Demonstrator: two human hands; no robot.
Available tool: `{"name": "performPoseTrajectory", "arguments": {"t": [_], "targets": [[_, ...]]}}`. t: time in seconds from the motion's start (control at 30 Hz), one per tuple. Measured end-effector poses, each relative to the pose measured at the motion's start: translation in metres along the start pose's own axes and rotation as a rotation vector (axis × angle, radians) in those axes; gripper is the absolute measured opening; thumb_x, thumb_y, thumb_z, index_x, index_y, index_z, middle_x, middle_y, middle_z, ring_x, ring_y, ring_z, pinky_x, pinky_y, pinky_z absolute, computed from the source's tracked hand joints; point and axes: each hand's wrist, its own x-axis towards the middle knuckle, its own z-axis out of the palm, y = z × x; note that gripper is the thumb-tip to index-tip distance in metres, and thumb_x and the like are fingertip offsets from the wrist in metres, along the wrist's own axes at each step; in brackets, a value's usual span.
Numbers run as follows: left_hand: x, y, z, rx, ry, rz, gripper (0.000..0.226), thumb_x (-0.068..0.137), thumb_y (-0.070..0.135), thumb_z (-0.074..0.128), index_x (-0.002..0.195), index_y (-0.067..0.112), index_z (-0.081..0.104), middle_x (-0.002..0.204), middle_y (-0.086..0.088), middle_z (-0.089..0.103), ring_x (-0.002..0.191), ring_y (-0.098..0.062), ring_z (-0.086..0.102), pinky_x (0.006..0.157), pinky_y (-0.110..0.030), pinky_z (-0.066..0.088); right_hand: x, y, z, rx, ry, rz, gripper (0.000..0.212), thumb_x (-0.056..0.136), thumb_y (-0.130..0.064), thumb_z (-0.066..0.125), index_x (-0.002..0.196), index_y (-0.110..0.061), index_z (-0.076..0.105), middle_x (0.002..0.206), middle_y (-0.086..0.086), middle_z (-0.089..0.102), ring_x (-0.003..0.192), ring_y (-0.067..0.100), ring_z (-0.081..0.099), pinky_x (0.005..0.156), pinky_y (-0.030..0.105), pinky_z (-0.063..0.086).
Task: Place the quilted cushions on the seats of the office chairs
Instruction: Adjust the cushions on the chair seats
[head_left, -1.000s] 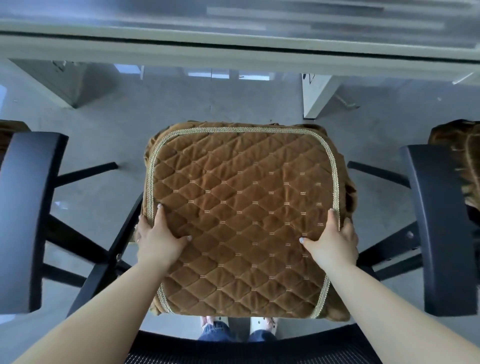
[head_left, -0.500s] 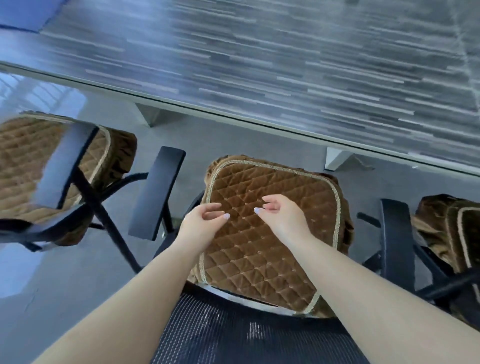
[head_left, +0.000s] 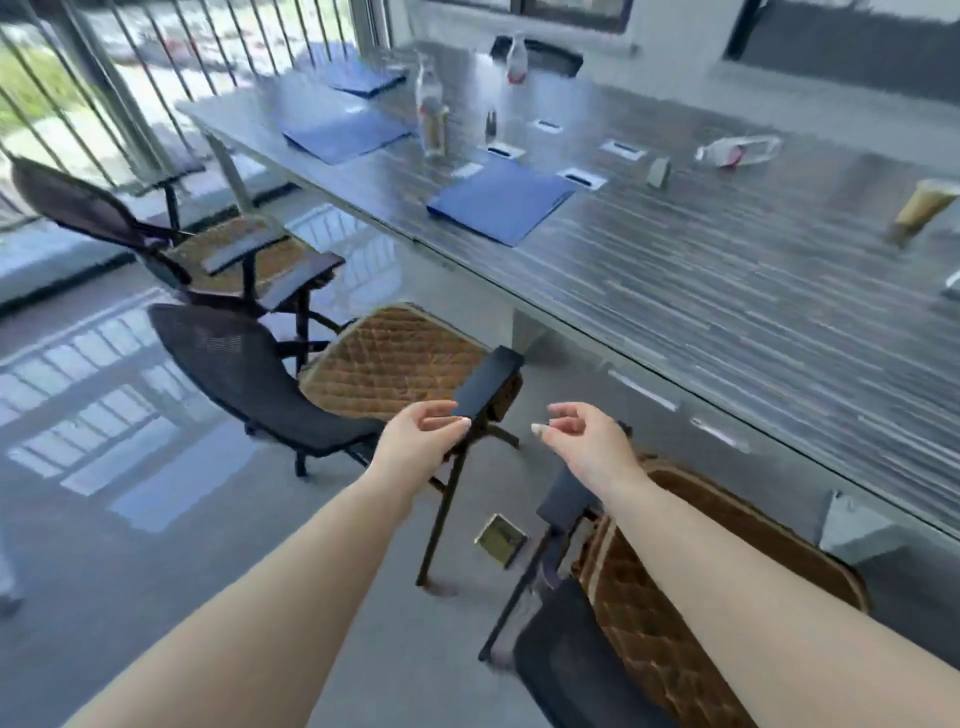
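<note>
Though loosely curled—fingers (head_left: 563, 415) empty.

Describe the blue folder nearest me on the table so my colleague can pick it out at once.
Start at the long striped grey table and follow its near edge. The nearest blue folder lies flat close to that edge, above the middle chair's quilted cushion. Unlike the two farther folders, it sits beside a cable port.

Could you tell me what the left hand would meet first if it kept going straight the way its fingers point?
Probably the black armrest of the middle chair: the left hand overlaps its near end in the picture, though depth is unclear.
</note>
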Motion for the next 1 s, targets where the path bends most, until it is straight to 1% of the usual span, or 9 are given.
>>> {"name": "performPoseTrajectory", "arguments": {"t": [0.1,0.27,0.33,0.43,0.5,0.53,0.7,0.8,1.0], "targets": [[0.000,0.004,-0.072,-0.024,0.052,0.027,0.030,0.084,0.024,0.070,0.113,0.020,0.063,0.109,0.001,0.070,0.097,-0.015,0.064,0.084,-0.032,0.050,-0.007,-0.042,0.049,0.021,-0.013,-0.035,0.039,0.084,-0.033,0.070,0.118,-0.018,0.059,0.112,0.001,0.065,0.102,0.018,0.060,0.086,0.031,0.047],[0.008,0.013,-0.197,-0.002,0.085,0.061,0.027,0.083,0.029,0.070,0.109,0.028,0.062,0.101,0.012,0.069,0.105,-0.012,0.062,0.098,-0.038,0.047,-0.014,-0.109,0.136,0.047,-0.012,-0.034,0.034,0.082,-0.036,0.070,0.112,-0.024,0.059,0.117,0.000,0.063,0.106,0.019,0.060,0.093,0.037,0.049],[0.017,0.016,-0.234,-0.011,0.074,0.080,0.026,0.084,0.028,0.069,0.110,0.027,0.060,0.099,0.013,0.068,0.104,-0.010,0.061,0.097,-0.035,0.046,-0.010,-0.130,0.165,0.042,0.004,-0.039,0.036,0.083,-0.036,0.069,0.115,-0.024,0.059,0.119,0.000,0.062,0.107,0.018,0.059,0.087,0.032,0.048],[0.034,0.019,-0.268,-0.022,0.062,0.083,0.025,0.085,0.028,0.068,0.108,0.028,0.059,0.096,0.015,0.066,0.098,-0.005,0.060,0.087,-0.030,0.045,-0.003,-0.155,0.194,0.044,0.014,-0.036,0.039,0.084,-0.037,0.069,0.119,-0.024,0.058,0.121,0.000,0.061,0.108,0.017,0.058,0.071,0.023,0.044],[0.048,0.020,-0.280,-0.018,0.037,0.075,0.023,0.085,0.029,0.068,0.107,0.029,0.059,0.097,0.015,0.066,0.098,-0.005,0.060,0.085,-0.030,0.045,0.005,-0.166,0.206,0.047,0.027,-0.024,0.038,0.084,-0.037,0.068,0.119,-0.024,0.058,0.121,-0.001,0.060,0.109,0.017,0.058,0.060,0.017,0.040],[0.056,0.022,-0.285,-0.013,0.031,0.075,0.023,0.085,0.029,0.068,0.106,0.030,0.059,0.097,0.014,0.067,0.098,-0.006,0.061,0.086,-0.030,0.045,0.009,-0.170,0.211,0.051,0.034,-0.019,0.038,0.084,-0.037,0.068,0.119,-0.024,0.058,0.121,-0.001,0.060,0.109,0.016,0.058,0.060,0.017,0.040],[0.114,0.030,-0.307,0.044,0.001,0.066,0.024,0.084,0.031,0.069,0.107,0.031,0.060,0.098,0.015,0.067,0.101,-0.008,0.062,0.092,-0.034,0.048,0.056,-0.181,0.229,0.067,0.076,0.012,0.038,0.084,-0.037,0.069,0.118,-0.024,0.059,0.121,-0.002,0.061,0.110,0.016,0.058,0.072,0.023,0.044],[0.165,0.037,-0.314,0.085,-0.014,0.048,0.029,0.084,0.030,0.069,0.112,0.028,0.061,0.101,0.010,0.068,0.100,-0.011,0.062,0.091,-0.033,0.049,0.095,-0.178,0.241,0.091,0.102,0.067,0.039,0.084,-0.037,0.069,0.119,-0.023,0.058,0.121,-0.001,0.061,0.108,0.017,0.059,0.084,0.027,0.045],[0.278,0.068,-0.309,0.119,-0.076,-0.039,0.043,0.086,0.029,0.069,0.126,0.019,0.055,0.109,0.001,0.061,0.101,-0.017,0.059,0.087,-0.031,0.049,0.186,-0.174,0.252,0.150,0.147,0.210,0.042,0.086,-0.035,0.067,0.125,-0.021,0.057,0.124,0.001,0.060,0.111,0.019,0.057,0.084,0.026,0.043]]}}
